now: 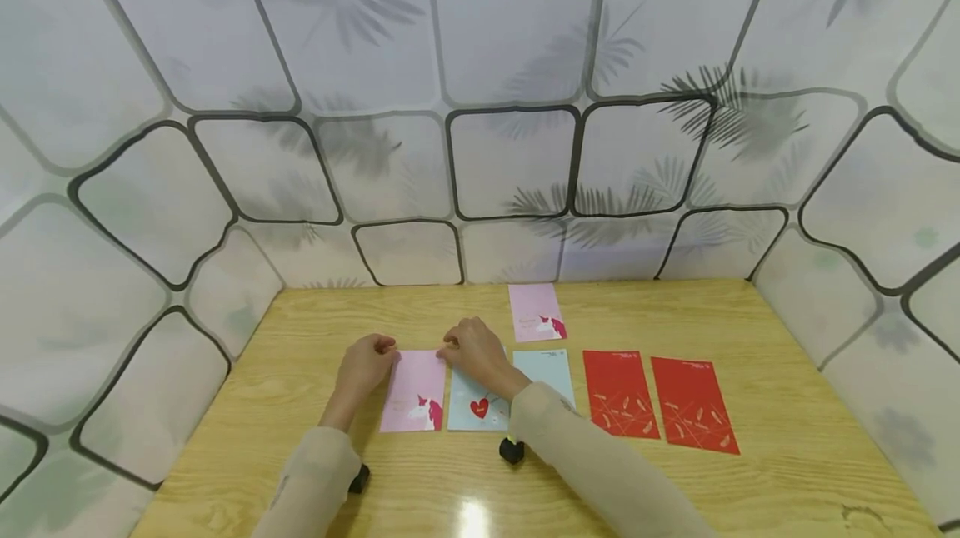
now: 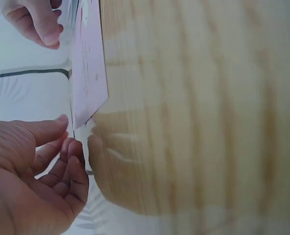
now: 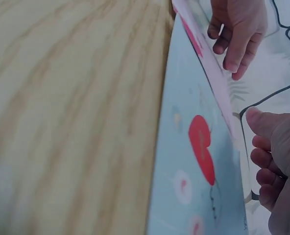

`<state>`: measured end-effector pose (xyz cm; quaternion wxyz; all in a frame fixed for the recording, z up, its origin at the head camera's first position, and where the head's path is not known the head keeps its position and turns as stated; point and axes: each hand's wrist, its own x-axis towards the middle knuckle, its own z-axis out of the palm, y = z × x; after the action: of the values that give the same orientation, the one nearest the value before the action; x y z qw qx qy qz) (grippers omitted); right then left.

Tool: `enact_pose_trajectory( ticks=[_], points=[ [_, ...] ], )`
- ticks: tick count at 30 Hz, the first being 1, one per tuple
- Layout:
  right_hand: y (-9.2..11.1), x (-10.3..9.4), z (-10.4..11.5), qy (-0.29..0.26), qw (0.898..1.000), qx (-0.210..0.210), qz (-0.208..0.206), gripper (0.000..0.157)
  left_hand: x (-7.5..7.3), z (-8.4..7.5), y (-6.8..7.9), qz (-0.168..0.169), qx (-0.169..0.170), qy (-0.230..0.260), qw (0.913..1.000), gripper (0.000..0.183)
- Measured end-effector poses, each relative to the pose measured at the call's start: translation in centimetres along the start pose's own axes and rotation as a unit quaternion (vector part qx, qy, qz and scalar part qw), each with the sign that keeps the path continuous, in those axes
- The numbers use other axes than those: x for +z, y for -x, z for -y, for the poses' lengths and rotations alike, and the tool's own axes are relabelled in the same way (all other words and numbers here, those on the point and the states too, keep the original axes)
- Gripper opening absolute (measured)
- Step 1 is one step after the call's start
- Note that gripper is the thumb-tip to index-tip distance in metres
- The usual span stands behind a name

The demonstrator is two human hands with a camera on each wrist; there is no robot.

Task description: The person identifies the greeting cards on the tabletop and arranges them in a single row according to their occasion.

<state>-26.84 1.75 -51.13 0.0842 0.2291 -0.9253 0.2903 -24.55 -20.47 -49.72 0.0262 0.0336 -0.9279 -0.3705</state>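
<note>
A pink card with a unicorn [image 1: 415,392] lies flat on the table, and my two hands are at its upper corners. My left hand [image 1: 367,367] is by the upper left corner; in the left wrist view its fingers [image 2: 76,171] bend loosely, with a small gap to the card. Over the top of a light blue card with a red heart [image 1: 478,410] is my right hand [image 1: 477,352], partly covering it. The right wrist view shows that thumb [image 3: 265,122] apart from loosely curled fingers with nothing between them.
Another pink unicorn card [image 1: 536,313] lies farther back on the wooden table [image 1: 315,321]. A second light blue card [image 1: 542,367] is partly behind my right forearm. Two red cards [image 1: 621,392] lie to the right. Patterned cloth walls [image 1: 517,163] stand around the table.
</note>
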Motion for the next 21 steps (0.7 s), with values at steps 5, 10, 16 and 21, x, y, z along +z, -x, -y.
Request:
enact_pose_trajectory(
  ticks=[5, 10, 16, 21],
  points=[
    [0.2, -0.7, 0.3, -0.020, 1.000, -0.007, -0.001, 0.030, -0.2, 0.2, 0.2, -0.004, 0.035, 0.037, 0.9987, 0.021],
    [0.4, -1.5, 0.5, -0.044, 0.999, -0.017, -0.010, 0.030, -0.7, 0.1, 0.4, 0.004, 0.044, 0.066, 0.9969, 0.024],
    [0.6, -2.9, 0.2, -0.079, 0.996, -0.024, -0.023, 0.029, -1.5, -0.9, 0.3, -0.003, 0.045, 0.073, 0.9963, 0.026],
    [0.9, -4.1, -0.6, -0.091, 0.995, -0.019, -0.035, 0.031, -1.9, -2.1, 0.0, -0.006, 0.068, 0.062, 0.9957, 0.028]
  ],
)
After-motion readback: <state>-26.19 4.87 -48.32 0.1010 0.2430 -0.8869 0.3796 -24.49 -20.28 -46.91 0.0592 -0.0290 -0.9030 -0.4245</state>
